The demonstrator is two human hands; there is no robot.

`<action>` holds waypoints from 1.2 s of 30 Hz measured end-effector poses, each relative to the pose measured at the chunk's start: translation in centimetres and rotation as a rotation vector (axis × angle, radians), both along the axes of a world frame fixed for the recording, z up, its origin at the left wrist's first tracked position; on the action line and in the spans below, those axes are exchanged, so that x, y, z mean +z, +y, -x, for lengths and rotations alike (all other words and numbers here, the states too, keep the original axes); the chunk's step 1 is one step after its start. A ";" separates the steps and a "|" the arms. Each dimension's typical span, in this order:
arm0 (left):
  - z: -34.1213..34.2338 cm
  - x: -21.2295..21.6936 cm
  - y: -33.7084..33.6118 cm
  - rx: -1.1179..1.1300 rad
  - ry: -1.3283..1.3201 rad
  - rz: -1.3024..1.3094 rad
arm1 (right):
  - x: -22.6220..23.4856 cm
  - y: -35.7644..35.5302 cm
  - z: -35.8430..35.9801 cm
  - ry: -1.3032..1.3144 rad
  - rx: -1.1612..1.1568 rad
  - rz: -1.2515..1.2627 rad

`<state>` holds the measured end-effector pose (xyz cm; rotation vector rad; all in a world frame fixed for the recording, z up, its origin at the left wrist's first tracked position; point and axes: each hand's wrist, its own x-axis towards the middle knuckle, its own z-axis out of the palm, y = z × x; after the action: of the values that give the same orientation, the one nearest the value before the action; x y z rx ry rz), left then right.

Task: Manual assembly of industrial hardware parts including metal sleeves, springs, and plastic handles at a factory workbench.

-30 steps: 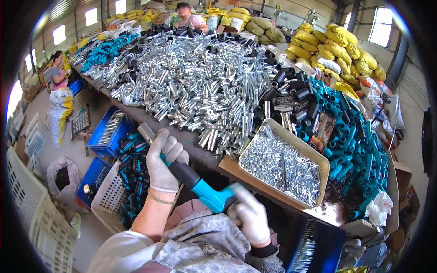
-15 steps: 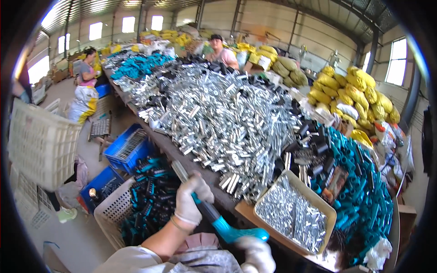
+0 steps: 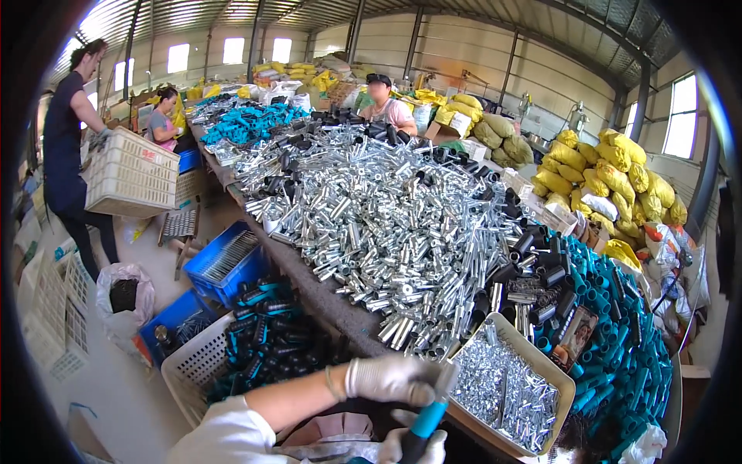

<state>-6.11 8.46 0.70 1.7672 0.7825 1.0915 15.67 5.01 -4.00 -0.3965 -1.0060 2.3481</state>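
Observation:
Low in the middle, my gloved right hand (image 3: pixel 413 447) is closed round a teal-and-black tool handle (image 3: pixel 427 421) with a metal tube (image 3: pixel 446 379) at its upper end. My gloved left hand (image 3: pixel 386 378) reaches across from the left, fingers curled beside that tube; they are blurred, so whether they grip it cannot be told. Just right of the tube stands a beige bin (image 3: pixel 506 387) of small metal parts. Beyond my hands, a large heap of shiny metal tubes (image 3: pixel 386 224) covers the table.
Teal plastic handles (image 3: pixel 610 340) are piled at the right. A white crate (image 3: pixel 189 363) of black-and-teal pieces and a blue crate (image 3: pixel 224 263) of metal rods stand left of the table. One person (image 3: pixel 73 147) carries a white crate (image 3: pixel 133 174); two others are at the table's far side and end.
My left hand has moved right, from the tool's middle to its metal end. The tool has swung metal end up, with my right hand round its handle. The crate carrier has come into fuller view.

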 end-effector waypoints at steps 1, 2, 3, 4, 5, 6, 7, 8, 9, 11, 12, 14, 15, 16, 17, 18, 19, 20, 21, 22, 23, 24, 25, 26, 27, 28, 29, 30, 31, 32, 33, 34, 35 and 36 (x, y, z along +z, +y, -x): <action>1.5 2.2 1.5 0.231 0.324 -0.073 | 1.0 0.7 -0.8 0.044 -0.025 0.032; 3.6 3.0 3.7 0.550 0.549 -0.153 | 0.7 1.6 -1.7 0.015 -0.046 -0.003; 5.6 5.6 5.1 0.782 0.655 0.000 | 0.0 2.1 -2.3 -0.087 -0.089 -0.085; 8.3 5.9 6.5 0.964 0.615 -0.093 | 0.6 1.8 -2.2 -0.084 -0.112 -0.161; 9.0 8.8 7.5 1.060 0.677 0.155 | 0.3 1.7 -2.7 -0.160 -0.090 -0.221; 11.6 7.7 9.3 1.148 0.767 -0.032 | 0.0 1.2 -2.6 -0.213 -0.107 -0.325; 12.6 7.8 10.8 1.173 0.906 -0.045 | -0.9 0.3 -2.5 -0.223 -0.192 -0.283; 13.2 7.7 12.1 1.162 0.993 -0.109 | -1.4 0.1 -2.4 -0.246 -0.172 -0.299; 13.0 8.0 13.3 1.095 1.089 -0.080 | -1.8 -0.1 -2.3 -0.284 -0.155 -0.281; 13.4 7.9 15.5 0.998 1.312 -0.056 | -1.4 -0.5 -1.8 -0.290 -0.141 -0.251; 12.9 8.1 16.0 0.963 1.421 -0.051 | -1.2 -0.5 -1.8 -0.297 -0.128 -0.265; 13.5 7.8 17.0 0.874 1.500 0.009 | -1.4 -0.4 -1.7 -0.333 -0.128 -0.317; 13.4 8.1 17.1 0.845 1.520 -0.024 | -1.3 -0.5 -1.6 -0.345 -0.140 -0.344; 13.2 8.4 17.3 0.818 1.540 -0.058 | -1.2 -0.6 -1.7 -0.344 -0.139 -0.345; 12.7 8.4 17.5 0.795 1.616 -0.090 | -1.2 -0.7 -1.8 -0.359 -0.148 -0.315; 12.7 8.1 17.8 0.816 1.593 -0.094 | -1.0 -0.7 -1.7 -0.372 -0.155 -0.289; 13.3 7.6 17.2 0.852 1.514 -0.175 | -0.8 -1.0 -1.6 -0.361 -0.156 -0.260; 14.3 6.6 17.0 0.832 1.533 -0.312 | -0.9 -1.2 -1.6 -0.350 -0.153 -0.251; 14.0 6.6 16.7 0.849 1.573 -0.320 | -0.9 -1.3 -1.6 -0.352 -0.164 -0.238; 13.9 6.5 16.9 0.847 1.606 -0.332 | -0.7 -1.4 -1.4 -0.363 -0.179 -0.239; 13.6 6.4 17.0 0.851 1.661 -0.345 | -0.7 -1.5 -1.2 -0.359 -0.180 -0.244; 13.4 6.3 17.1 0.855 1.697 -0.375 | -0.6 -1.6 -1.1 -0.361 -0.181 -0.251; 14.5 5.4 17.2 0.893 1.683 -0.448 | -0.5 -1.9 -1.0 -0.359 -0.167 -0.261; 15.7 4.7 17.3 0.929 1.668 -0.521 | -0.2 -2.1 -0.8 -0.354 -0.148 -0.268; 15.6 4.6 17.5 0.969 1.683 -0.569 | -0.1 -2.3 -0.8 -0.355 -0.152 -0.272; 15.5 4.5 17.7 0.993 1.657 -0.511 | -0.1 -2.4 -0.9 -0.359 -0.161 -0.276; 15.4 4.4 17.9 1.016 1.631 -0.453 | 0.0 -2.4 -0.9 -0.362 -0.169 -0.281; 15.3 4.5 18.2 1.025 1.555 -0.253 | 0.1 -2.5 -0.8 -0.358 -0.175 -0.285; 15.0 4.3 17.5 1.154 1.038 -0.157 | 0.0 -2.6 -0.8 -0.355 -0.188 -0.275; 15.3 3.6 17.4 1.269 0.773 -0.182 | 0.0 -2.7 -0.8 -0.350 -0.198 -0.266; 13.5 3.8 16.7 1.331 0.587 -0.252 | -0.2 -2.7 -1.2 -0.354 -0.217 -0.266; 13.6 2.4 15.7 1.446 0.352 -0.495 | -0.2 -2.7 -1.1 -0.368 -0.211 -0.300; 13.6 1.1 14.7 1.356 -0.021 -0.432 | -0.3 -2.7 -0.9 -0.381 -0.203 -0.336; 10.4 1.1 12.7 1.121 -0.389 -0.148 | -0.6 -2.5 -1.1 -0.364 -0.234 -0.321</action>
<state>-16.50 21.12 1.77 1.0760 1.5147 2.1660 16.80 2.55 -4.63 -0.7847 -1.3956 1.9016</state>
